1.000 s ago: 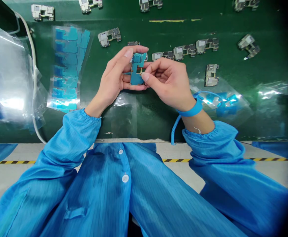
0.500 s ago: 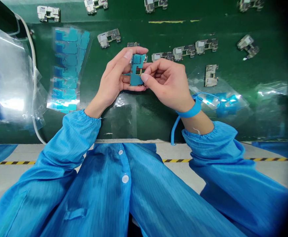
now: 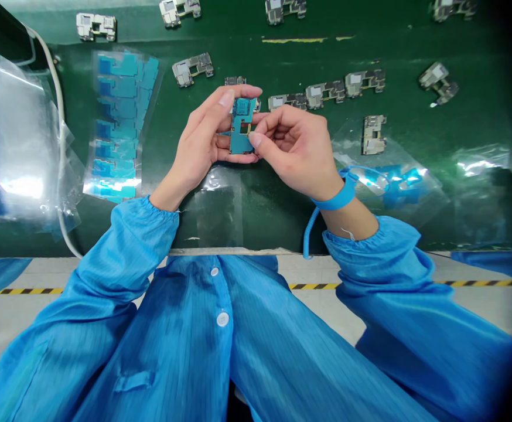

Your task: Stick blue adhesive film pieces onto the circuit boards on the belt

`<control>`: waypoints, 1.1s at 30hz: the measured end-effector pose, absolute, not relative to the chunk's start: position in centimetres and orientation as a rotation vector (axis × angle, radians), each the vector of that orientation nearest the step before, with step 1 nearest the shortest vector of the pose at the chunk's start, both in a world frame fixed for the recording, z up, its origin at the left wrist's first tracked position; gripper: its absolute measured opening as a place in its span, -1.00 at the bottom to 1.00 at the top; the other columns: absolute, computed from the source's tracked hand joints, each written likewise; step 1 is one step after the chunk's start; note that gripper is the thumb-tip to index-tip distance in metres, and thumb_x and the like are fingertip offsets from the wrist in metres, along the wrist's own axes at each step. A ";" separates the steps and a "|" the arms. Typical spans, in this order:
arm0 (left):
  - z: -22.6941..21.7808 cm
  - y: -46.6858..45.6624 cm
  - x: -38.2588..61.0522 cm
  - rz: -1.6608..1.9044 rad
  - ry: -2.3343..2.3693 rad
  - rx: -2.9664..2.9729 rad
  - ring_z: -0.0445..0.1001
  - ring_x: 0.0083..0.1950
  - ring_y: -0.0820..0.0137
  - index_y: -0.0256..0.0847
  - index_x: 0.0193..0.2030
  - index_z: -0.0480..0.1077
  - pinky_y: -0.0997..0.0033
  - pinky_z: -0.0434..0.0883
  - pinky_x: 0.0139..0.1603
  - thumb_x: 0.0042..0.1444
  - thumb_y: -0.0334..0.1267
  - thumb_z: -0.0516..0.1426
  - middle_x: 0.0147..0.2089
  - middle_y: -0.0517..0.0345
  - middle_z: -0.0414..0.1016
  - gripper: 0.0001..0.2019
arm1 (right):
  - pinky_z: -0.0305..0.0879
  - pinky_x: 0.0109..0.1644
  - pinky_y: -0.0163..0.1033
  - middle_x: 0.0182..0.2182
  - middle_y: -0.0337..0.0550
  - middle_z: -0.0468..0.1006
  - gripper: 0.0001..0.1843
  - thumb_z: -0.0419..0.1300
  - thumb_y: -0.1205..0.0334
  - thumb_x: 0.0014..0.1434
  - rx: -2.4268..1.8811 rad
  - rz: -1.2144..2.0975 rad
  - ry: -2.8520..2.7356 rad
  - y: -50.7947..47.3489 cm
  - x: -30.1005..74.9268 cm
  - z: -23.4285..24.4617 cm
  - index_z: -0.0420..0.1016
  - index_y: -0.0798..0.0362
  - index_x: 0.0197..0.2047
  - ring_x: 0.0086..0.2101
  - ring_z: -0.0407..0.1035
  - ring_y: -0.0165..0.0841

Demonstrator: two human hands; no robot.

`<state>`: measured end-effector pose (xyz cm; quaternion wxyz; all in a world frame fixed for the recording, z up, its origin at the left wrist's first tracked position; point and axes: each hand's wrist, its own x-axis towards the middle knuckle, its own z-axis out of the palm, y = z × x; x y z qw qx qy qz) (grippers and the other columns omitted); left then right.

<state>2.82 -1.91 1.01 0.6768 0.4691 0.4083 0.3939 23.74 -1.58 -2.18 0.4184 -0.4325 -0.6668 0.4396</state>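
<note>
Holding a blue-filmed circuit board (image 3: 242, 126) at the centre of the view in the left hand (image 3: 198, 132), curled nearly closed around its edges; pinching its right edge in the right hand (image 3: 295, 146), between thumb (image 3: 256, 139) and fingertips (image 3: 267, 116). Pressing on edges only, off the board's face, works best. Lying at 9 o'clock, sheets of blue film (image 3: 119, 123); at 2 o'clock, a row of bare boards (image 3: 324, 94).

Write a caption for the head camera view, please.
Left hand and right hand grip a blue notched circuit board above a green work mat.
</note>
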 end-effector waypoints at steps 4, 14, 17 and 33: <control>0.7 -1.9 2.8 0.932 0.856 1.044 0.80 -0.04 0.17 0.03 0.27 0.49 0.04 0.85 0.03 0.56 0.10 0.07 0.13 0.13 0.76 -0.64 | 0.77 0.06 0.05 -0.24 -0.11 0.65 -0.48 0.44 -0.38 0.33 -1.088 1.104 -1.683 -1.5 23.8 -2.4 0.53 -0.10 -0.21 0.11 0.65 -0.02; 0.1 -1.7 2.7 0.960 0.850 1.017 0.82 -0.07 0.16 0.01 0.26 0.54 0.09 0.86 -0.04 0.47 0.17 0.17 0.09 0.09 0.77 -0.58 | 0.75 0.11 0.03 -0.23 -0.11 0.66 -0.47 0.41 -0.38 0.36 -1.064 1.096 -1.683 -1.7 23.7 -1.9 0.54 -0.07 -0.22 0.09 0.67 -0.06; -0.5 -1.4 2.8 0.998 0.802 0.993 0.81 -0.12 0.16 0.05 0.20 0.58 0.12 0.85 -0.13 0.44 0.15 0.21 0.03 0.11 0.78 -0.63 | 0.74 0.12 0.01 -0.25 -0.11 0.66 -0.47 0.43 -0.38 0.35 -1.059 1.112 -1.664 -1.8 23.6 -1.8 0.55 -0.07 -0.23 0.10 0.67 -0.06; -0.8 -1.3 2.6 0.968 0.795 1.012 0.81 -0.06 0.16 -0.02 0.31 0.53 0.14 0.83 -0.03 0.17 -0.22 0.34 0.09 0.08 0.75 -0.46 | 0.74 0.10 -0.01 -0.25 -0.13 0.68 -0.46 0.48 -0.38 0.30 -1.078 1.153 -1.622 -1.7 23.6 -1.7 0.58 -0.06 -0.25 0.05 0.66 -0.12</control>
